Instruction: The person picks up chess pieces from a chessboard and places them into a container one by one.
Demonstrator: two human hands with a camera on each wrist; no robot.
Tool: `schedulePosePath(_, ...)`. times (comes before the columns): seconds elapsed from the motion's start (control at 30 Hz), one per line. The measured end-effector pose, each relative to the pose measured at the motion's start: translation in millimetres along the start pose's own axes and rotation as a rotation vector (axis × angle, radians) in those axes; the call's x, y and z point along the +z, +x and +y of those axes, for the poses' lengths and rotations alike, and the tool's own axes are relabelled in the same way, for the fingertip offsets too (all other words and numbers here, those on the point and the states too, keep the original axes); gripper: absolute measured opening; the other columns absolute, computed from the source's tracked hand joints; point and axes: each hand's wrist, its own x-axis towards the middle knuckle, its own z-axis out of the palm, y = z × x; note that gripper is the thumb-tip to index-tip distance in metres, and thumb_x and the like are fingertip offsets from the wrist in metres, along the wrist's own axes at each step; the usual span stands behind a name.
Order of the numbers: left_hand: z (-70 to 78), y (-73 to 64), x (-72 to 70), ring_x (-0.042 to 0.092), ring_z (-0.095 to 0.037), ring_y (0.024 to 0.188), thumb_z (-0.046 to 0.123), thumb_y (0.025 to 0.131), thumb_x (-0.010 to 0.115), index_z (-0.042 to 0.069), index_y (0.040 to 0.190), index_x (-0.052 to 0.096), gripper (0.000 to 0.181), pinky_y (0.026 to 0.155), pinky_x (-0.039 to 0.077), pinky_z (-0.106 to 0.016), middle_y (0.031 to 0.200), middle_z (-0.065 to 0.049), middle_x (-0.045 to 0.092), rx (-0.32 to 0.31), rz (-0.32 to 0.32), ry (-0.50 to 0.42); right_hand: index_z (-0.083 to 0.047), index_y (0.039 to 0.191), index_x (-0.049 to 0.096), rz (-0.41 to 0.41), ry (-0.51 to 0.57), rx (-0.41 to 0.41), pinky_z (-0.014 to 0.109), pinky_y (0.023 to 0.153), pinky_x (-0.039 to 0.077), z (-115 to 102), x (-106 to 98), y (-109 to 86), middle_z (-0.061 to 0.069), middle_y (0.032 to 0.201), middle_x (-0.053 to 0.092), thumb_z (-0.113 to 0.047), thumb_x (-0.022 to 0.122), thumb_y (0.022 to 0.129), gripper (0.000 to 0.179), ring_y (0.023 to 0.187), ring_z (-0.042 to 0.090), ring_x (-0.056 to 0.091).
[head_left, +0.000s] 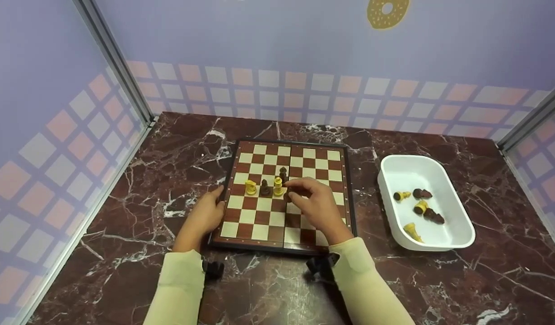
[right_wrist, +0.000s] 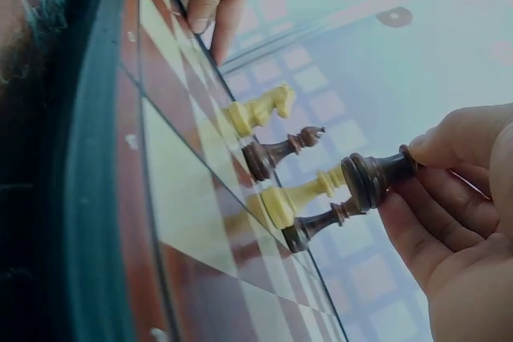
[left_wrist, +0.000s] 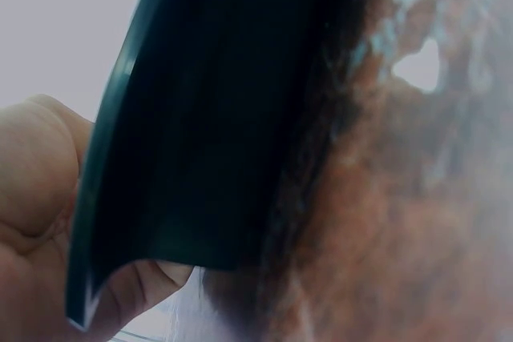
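My right hand (head_left: pixel 318 203) pinches a dark chess piece (right_wrist: pixel 373 178) between thumb and fingertips, base toward the board, its top hidden by the fingers. That hand hovers over the middle of the checkered chessboard (head_left: pixel 254 231). At the board's left edge, my left hand (head_left: pixel 205 214) grips the rim, thumb and fingers along it. On the squares stand a yellow knight (head_left: pixel 250 187), a dark bishop (right_wrist: pixel 280 154) and a tall yellow piece (head_left: pixel 278 186) in a row. Just behind the tall one is another dark piece (head_left: pixel 283 172).
A white tub (head_left: pixel 460 228) on the right contains several yellow and dark chess pieces lying on their sides. The table (head_left: pixel 123 216) is dark red marble pattern. Patterned panels (head_left: pixel 318 97) enclose its back and sides.
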Motion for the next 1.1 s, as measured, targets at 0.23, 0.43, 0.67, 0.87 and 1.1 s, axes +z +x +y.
schedulePosePath(0.23,-0.3,1.0,0.3,0.04,-0.04,0.124,0.01,0.093,0.042,0.002,0.141,0.031,0.05,0.104,0.033,-0.051,0.132,-0.029,0.043,0.007,0.009,0.001,-0.026,0.099,0.068,0.017,0.008,-0.001,0.025,0.078,0.053,0,-9,1.8,-0.007,0.1,0.066,-0.012,0.065,0.082,0.023,0.088,0.005,0.063)
schedulePosePath(0.43,-0.4,-0.1,-0.1,0.033,-0.039,0.13,0.011,0.094,0.041,0.004,0.143,0.028,0.051,0.107,0.029,-0.051,0.139,-0.027,0.036,-0.012,-0.011,-0.011,-0.021,0.101,0.069,0.031,-0.016,0.002,0.026,0.079,0.052,-1,-17,2.4,-0.005,0.099,0.067,-0.011,0.067,0.08,0.023,0.088,0.007,0.063)
schedulePosePath(0.67,-0.4,-0.6,-0.1,0.034,-0.04,0.129,0.012,0.094,0.041,0.004,0.143,0.028,0.051,0.107,0.029,-0.051,0.137,-0.028,0.038,-0.019,-0.014,-0.005,-0.025,0.101,0.068,0.017,-0.007,0.024,0.026,0.072,0.053,-5,-27,1.1,-0.004,0.094,0.065,-0.014,0.065,0.082,0.022,0.083,0.012,0.064)
schedulePosePath(0.87,-0.3,0.2,0.1,0.034,-0.039,0.129,0.011,0.094,0.041,0.003,0.142,0.028,0.051,0.107,0.029,-0.051,0.137,-0.027,0.038,-0.017,-0.01,-0.001,-0.018,0.103,0.067,0.004,0.056,0.02,0.028,0.071,0.054,-6,-35,2.0,0.004,0.092,0.068,-0.011,0.064,0.083,0.022,0.081,0.021,0.067)
schedulePosePath(1.1,0.8,0.3,-0.8,0.036,-0.039,0.128,0.011,0.093,0.042,0.003,0.142,0.029,0.051,0.106,0.03,-0.051,0.136,-0.028,0.04,-0.014,-0.007,-0.004,-0.017,0.102,0.068,0.033,0.014,0.015,0.026,0.068,0.054,-8,-43,2.3,0.0,0.09,0.069,-0.011,0.064,0.082,0.021,0.077,0.009,0.066)
